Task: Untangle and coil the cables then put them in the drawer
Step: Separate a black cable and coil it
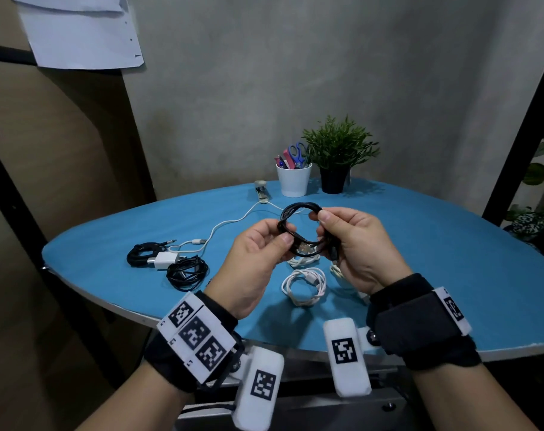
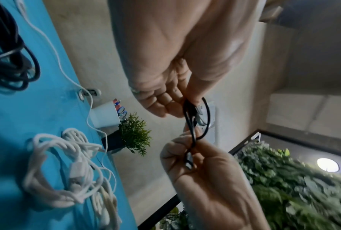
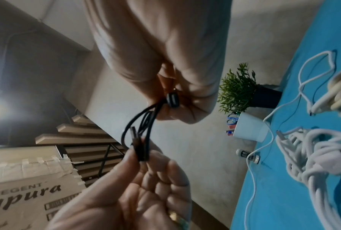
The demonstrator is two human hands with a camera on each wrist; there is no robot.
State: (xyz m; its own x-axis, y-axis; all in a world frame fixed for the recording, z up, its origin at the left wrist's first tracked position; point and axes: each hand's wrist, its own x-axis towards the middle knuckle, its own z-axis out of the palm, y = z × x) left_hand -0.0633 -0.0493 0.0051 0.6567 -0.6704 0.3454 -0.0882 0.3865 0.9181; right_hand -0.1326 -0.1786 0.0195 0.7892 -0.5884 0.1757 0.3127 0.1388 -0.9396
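Above the blue table [image 1: 451,275] I hold a black cable [image 1: 298,209] wound into a small coil, one hand on each side. My left hand [image 1: 284,234] pinches the coil's left side between thumb and fingers; in the right wrist view the USB plug [image 3: 136,140] lies at its fingertips. My right hand [image 1: 325,228] pinches the right side, with the small plug [image 1: 334,255] hanging below its fingers. The left wrist view shows the same black cable [image 2: 193,124] between both hands. No drawer shows plainly.
On the table lie a coiled white cable [image 1: 303,286], a loose long white cable [image 1: 233,222], two black coils [image 1: 186,272] and a white charger [image 1: 165,259]. At the back stand a white cup [image 1: 293,181] and a potted plant [image 1: 336,160].
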